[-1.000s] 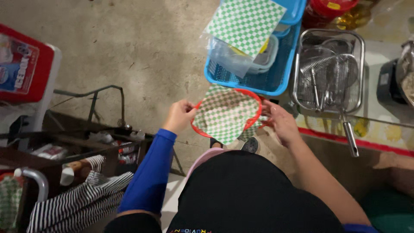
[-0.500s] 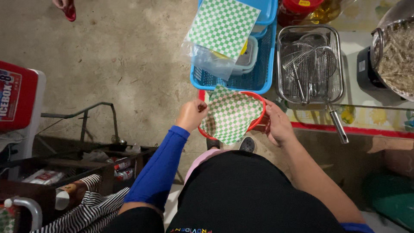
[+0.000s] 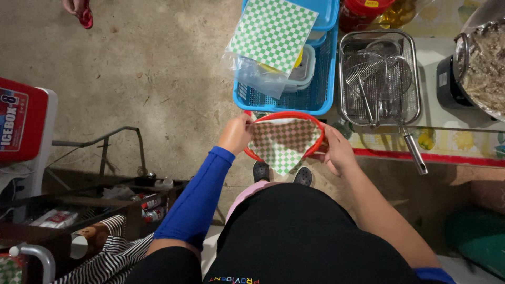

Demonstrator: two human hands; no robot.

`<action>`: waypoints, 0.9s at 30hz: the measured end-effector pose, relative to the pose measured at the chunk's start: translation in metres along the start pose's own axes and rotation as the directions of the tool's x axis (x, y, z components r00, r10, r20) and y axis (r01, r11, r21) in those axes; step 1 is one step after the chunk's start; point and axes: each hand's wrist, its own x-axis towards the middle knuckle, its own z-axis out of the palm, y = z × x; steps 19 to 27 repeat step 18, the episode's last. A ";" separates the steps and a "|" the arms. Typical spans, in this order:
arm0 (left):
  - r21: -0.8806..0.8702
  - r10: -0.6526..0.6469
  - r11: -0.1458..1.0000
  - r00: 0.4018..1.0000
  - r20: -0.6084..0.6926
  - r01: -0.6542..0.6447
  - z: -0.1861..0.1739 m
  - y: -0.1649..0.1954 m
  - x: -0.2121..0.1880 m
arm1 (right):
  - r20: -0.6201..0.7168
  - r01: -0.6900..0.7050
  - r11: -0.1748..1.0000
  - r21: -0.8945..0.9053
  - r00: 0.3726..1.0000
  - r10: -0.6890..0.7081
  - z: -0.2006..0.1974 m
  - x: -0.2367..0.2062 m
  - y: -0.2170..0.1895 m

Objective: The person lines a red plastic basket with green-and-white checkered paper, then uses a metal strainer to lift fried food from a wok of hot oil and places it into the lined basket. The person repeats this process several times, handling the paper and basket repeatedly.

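Head view, looking straight down. Left hand (image 3: 235, 134), in a blue sleeve, fingers pressed together pinching the left rim of a red round basket (image 3: 284, 138) and the corner of the green-checked paper liner (image 3: 283, 143) lying in it; right hand (image 3: 336, 150) grips the right rim, fingers curled around the edge, thumb on top. Basket sits dead centre, held level above the person's dark shoes (image 3: 302, 175), liner draped inside with one corner hanging past the rim at 6 o'clock. At 12 o'clock from the basket, just beyond it: blue plastic crate (image 3: 294, 100) holding a clear bag with a stack of green-checked paper sheets (image 3: 273, 32) on top, and a lidded clear tub (image 3: 304, 68) under them. At 1 o'clock: steel wire fry basket (image 3: 379, 79) on the counter, with wire skimmers piled inside, long handle sticking out toward 5 o'clock. At 2 o'clock, far right edge: big metal pot (image 3: 481, 63) full of brownish noodle-like food, cannot tell exactly what. Top edge at 12–1 o'clock: red lidded jar (image 3: 363, 10). At 9 o'clock, far left: red and white cooler box (image 3: 23, 123). At 7–8 o'clock: dark wooden crate (image 3: 79, 205) with small bottles and packets inside, striped cloth (image 3: 113, 257) beside it.
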 end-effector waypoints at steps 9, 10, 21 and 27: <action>0.097 0.099 0.991 0.994 -0.044 -0.094 -0.004 0.007 0.009 | -0.112 -0.062 0.968 -0.244 0.993 0.035 -0.005 0.023 0.010; 0.093 0.143 0.986 0.988 -0.057 -0.137 -0.006 0.012 0.008 | -0.092 -0.030 0.964 -0.265 0.996 0.006 -0.006 0.021 0.013; 0.131 -0.049 0.991 0.997 0.061 0.040 -0.022 0.037 0.017 | 0.029 0.235 0.629 -0.741 0.947 -0.319 -0.029 0.028 0.010; 0.131 -0.049 0.991 0.997 0.061 0.040 -0.022 0.037 0.017 | 0.029 0.235 0.629 -0.741 0.947 -0.319 -0.029 0.028 0.010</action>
